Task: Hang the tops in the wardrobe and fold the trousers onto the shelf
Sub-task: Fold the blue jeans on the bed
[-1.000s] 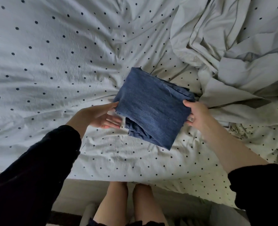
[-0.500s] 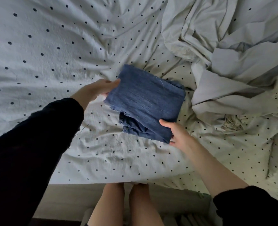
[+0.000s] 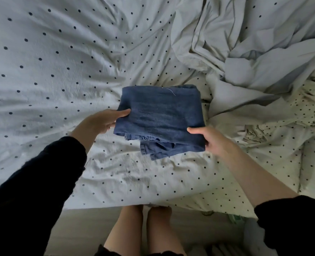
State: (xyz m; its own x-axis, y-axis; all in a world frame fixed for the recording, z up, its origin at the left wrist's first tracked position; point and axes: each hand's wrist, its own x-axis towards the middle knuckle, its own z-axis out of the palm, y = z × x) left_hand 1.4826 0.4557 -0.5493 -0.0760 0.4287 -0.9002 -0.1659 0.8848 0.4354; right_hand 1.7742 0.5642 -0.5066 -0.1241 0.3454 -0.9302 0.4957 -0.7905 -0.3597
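Folded blue denim trousers [image 3: 160, 117] are held above the bed, a loose edge hanging down at the near side. My left hand [image 3: 103, 121] grips the bundle's left edge, thumb on top and fingers underneath. My right hand [image 3: 211, 139] grips the near right corner in the same way. Both arms wear dark sleeves. No wardrobe or shelf is in view.
Below the trousers lies a white bed sheet with dark dots [image 3: 57, 74]. A crumpled white duvet [image 3: 249, 52] is heaped at the far right. The bed's near edge runs across the bottom, with my bare legs [image 3: 142, 230] and the floor below it.
The trousers have turned from tilted to nearly square to me and lifted. My right hand moved from the far right edge to the near right corner; my left hand kept its grip.
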